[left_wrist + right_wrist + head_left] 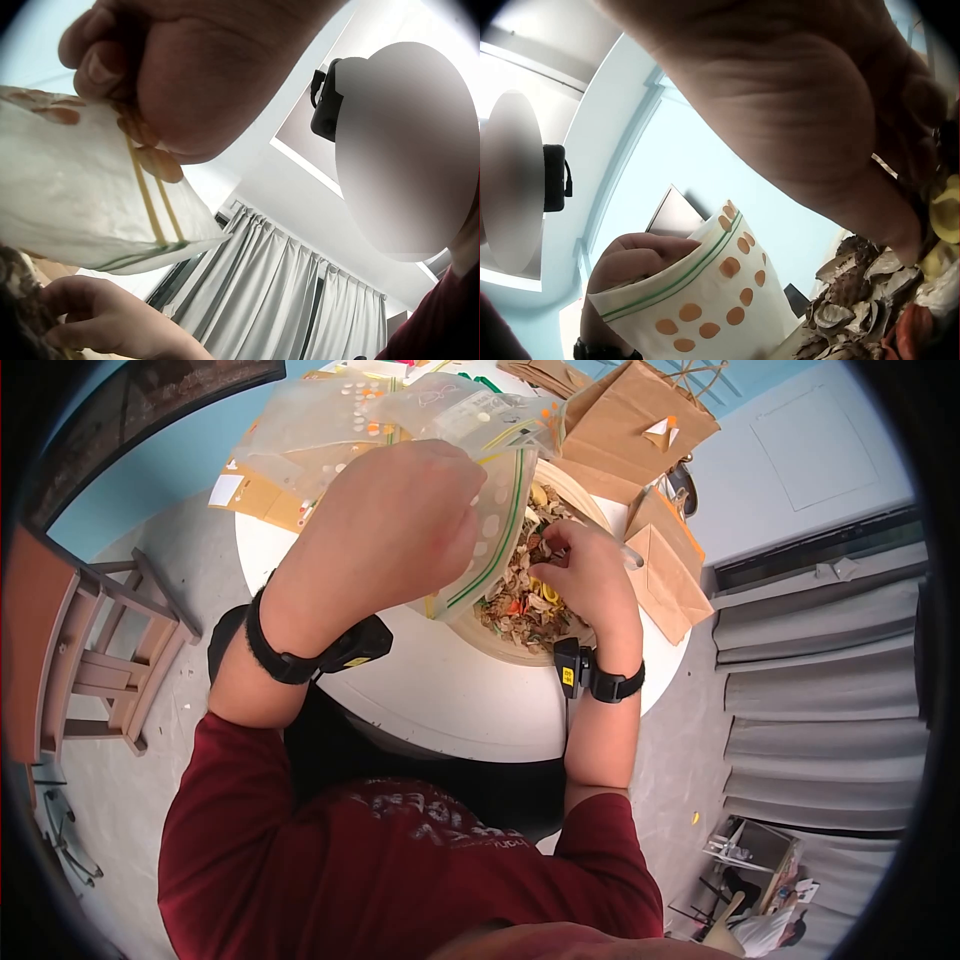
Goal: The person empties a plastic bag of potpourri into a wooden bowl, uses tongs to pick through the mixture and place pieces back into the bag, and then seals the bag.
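Observation:
My left hand point(400, 510) grips the upper edge of a translucent zip bag point(735, 319) with orange dots and a green seal line. The bag hangs tilted over the left side of a round tan bowl point(500, 653). A mix of dried brown flakes, shells and cone-like pieces point(530, 615) fills the bowl. My right hand point(600, 580) reaches into this mix, thumb and forefinger bent with a gap between them. Close by its fingertips lie a yellow piece point(946, 210) and a red piece point(915, 330). The tips of its other fingers are hidden.
The bowl stands on a round white table point(450, 710). More zip bags point(310, 435) lie behind it at the left, over a cardboard piece point(260, 500). A large paper bag point(625, 425) and a smaller paper bag point(660, 575) stand to the right. A wooden chair point(120, 660) is at far left.

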Demonstrator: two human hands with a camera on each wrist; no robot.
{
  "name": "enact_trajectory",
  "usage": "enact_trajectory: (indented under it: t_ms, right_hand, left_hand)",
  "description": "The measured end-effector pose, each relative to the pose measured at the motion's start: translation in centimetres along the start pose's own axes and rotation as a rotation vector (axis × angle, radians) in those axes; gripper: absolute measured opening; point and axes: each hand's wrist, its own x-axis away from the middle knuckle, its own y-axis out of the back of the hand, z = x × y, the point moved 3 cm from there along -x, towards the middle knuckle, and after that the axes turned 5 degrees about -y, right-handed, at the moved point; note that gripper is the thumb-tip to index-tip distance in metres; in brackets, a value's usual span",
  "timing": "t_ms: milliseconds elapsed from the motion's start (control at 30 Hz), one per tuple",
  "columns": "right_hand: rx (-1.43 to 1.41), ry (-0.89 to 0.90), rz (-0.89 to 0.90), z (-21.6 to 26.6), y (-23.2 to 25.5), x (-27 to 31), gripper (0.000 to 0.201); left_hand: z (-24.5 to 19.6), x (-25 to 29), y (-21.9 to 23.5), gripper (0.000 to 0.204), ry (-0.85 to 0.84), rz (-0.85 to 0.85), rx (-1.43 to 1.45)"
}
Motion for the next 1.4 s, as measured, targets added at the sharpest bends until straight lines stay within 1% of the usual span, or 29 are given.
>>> enact_trajectory:
  t_ms: [167, 267, 367, 467, 567, 667, 767, 867, 933, 967, 1033, 1067, 1133, 1167, 1267, 1333, 1367, 1400]
  right_hand:
    - [0.002, -0.005, 0.036, 0.2, 0.0, -0.1, 0.026]
    - [-0.013, 0.022, 0.032, -0.2, -0.2, -0.2, 0.027]
    - [-0.038, 0.021, 0.005, 0.0, 0.2, 0.1, 0.028]
    - [-0.092, -0.033, -0.042, 0.0, 1.1, 0.2, 0.029]
    - [-0.291, -0.019, -0.102, -0.5, 1.6, 0.3, 0.030]
    - [-0.735, -0.039, -0.065, 0.9, 2.1, 1.0, 0.029]
    - [-1.023, 0.122, -0.074, 3.7, 2.3, 2.1, 0.028]
    - [-1.035, 0.163, 0.012, 5.2, 1.3, 2.8, 0.023]
    - [-0.950, 0.169, -0.047, 4.8, 0.1, 2.5, 0.018]
    - [-0.908, 0.171, -0.076, 4.7, -0.2, 2.4, 0.016]
    - [-0.874, 0.161, -0.116, 4.8, 0.2, 2.5, 0.011]
    - [-0.856, 0.155, -0.135, 4.8, 0.4, 2.5, 0.009]
    - [-0.828, 0.177, -0.187, 4.5, 0.7, 2.6, 0.011]
    - [-0.813, 0.188, -0.213, 4.4, 0.9, 2.6, 0.012]
    - [-0.482, 0.508, -0.253, 5.6, 1.9, 2.7, 0.022]
    - [-0.479, 0.439, -0.155, 6.1, 2.0, 3.2, 0.028]
    - [-0.477, 0.404, -0.107, 6.2, 1.9, 3.4, 0.031]
    - [-0.471, 0.360, -0.144, 5.9, 2.0, 3.4, 0.029]
  left_hand:
    - [0.0, -0.1, -0.1, 0.026, 0.002, 0.006, 0.001]
    - [0.0, 0.0, -0.2, 0.026, 0.004, 0.013, 0.007]
    - [0.0, 0.0, -0.3, 0.026, -0.003, 0.014, 0.007]
    - [0.0, 0.0, -0.4, 0.025, 0.004, 0.023, 0.009]
    - [0.0, -0.1, -0.5, 0.025, 0.001, 0.032, 0.005]
    - [-0.3, -0.2, -0.9, 0.024, -0.022, 0.044, 0.011]
    - [-0.6, -0.1, -1.5, 0.023, -0.036, 0.039, 0.032]
    - [-0.7, 0.0, -2.0, 0.021, -0.026, 0.037, 0.052]
    - [-0.7, 0.0, -2.0, 0.020, -0.017, 0.057, 0.059]
    - [-0.7, 0.0, -2.0, 0.020, -0.029, 0.040, 0.060]
    - [-0.7, 0.0, -2.0, 0.020, -0.052, 0.005, 0.063]
    - [-0.7, 0.0, -1.8, 0.021, -0.034, 0.032, 0.046]
    - [-0.7, -0.2, -1.4, 0.022, 0.004, 0.085, 0.013]
    - [-0.6, -0.3, -1.2, 0.023, -0.012, 0.065, 0.007]
    - [-0.1, -0.2, -0.8, 0.024, -0.037, 0.008, -0.002]
    - [0.3, -0.1, -0.6, 0.024, -0.025, -0.024, 0.004]
    - [0.6, -0.1, -0.4, 0.025, -0.033, -0.075, 0.020]
    - [1.0, -0.1, -0.2, 0.025, -0.041, -0.126, 0.036]
